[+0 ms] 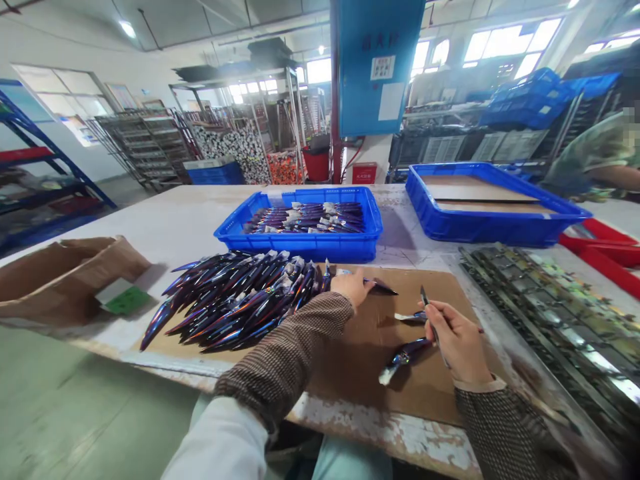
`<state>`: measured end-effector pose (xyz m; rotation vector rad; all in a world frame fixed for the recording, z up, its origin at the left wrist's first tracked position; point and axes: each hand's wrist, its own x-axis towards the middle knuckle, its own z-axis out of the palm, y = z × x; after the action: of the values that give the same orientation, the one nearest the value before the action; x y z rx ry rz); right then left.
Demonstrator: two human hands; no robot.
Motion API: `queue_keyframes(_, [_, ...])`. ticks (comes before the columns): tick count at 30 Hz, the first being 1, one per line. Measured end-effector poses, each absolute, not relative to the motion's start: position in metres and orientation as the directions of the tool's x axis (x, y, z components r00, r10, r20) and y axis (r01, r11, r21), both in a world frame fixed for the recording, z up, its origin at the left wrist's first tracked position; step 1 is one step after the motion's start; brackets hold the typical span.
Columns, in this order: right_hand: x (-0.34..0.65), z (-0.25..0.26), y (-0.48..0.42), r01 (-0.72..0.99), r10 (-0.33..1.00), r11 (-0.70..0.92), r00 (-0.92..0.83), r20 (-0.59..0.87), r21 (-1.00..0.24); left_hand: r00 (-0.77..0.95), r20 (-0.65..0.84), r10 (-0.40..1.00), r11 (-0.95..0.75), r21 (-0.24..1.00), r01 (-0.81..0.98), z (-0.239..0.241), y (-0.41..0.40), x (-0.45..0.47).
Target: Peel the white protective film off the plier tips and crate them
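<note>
Spanning the view is a worn white counter (175, 220) that carries a brown cardboard sheet (360, 347) directly before the person. A metal rack (550, 313) lies flat at the right, and an open cardboard box (65, 273) at the left. Behind the sheet stand two blue crates: the near crate (300, 248) holds rows of dark glossy pieces, and the far crate (480, 227) holds flat board.

On the left half of the sheet lies a loose pile (235, 300) of the same tapered, blue-purple pieces. The left hand (353, 285) rests at the pile's right edge, fingers curled down over the butt of one pointed piece (383, 287). Whether they grip it or merely press on it cannot be told. The right hand (457, 341) has its fingers closed on a thin tool (426, 303), tip raised. Two loose pieces (406, 352) lie just beside that hand.

Assessment: the pieces look light, stiff and slick-coated, with fine tips likely to mark or snap. They are best held at the thicker pale end, not the point.
</note>
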<state>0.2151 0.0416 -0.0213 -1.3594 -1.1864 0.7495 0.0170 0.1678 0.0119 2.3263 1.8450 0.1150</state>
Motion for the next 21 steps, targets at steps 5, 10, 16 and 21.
queue_keyframes(5, [0.216, -0.020, 0.039, 0.225, 0.930, 0.130, 0.309, 0.197, -0.966, 0.221, -0.069, 0.973, -0.191, 0.299, 0.935, -0.004, 0.171, 0.039])
queue_keyframes(10, [0.215, -0.022, 0.035, 0.227, 0.942, 0.146, 0.266, 0.205, -0.963, 0.255, 0.058, 0.965, -0.250, 0.495, 0.832, -0.006, 0.138, 0.011])
queue_keyframes(16, [0.198, -0.022, 0.029, 0.219, 0.979, 0.127, 0.130, 0.158, -0.967, 0.174, 0.202, 0.964, -0.267, 0.748, 0.608, 0.002, 0.055, -0.041])
queue_keyframes(21, [0.160, -0.007, -0.004, 0.201, 0.988, 0.125, -0.109, 0.105, -0.972, 0.071, -0.005, 0.997, -0.008, 0.983, 0.185, 0.010, -0.006, -0.074])
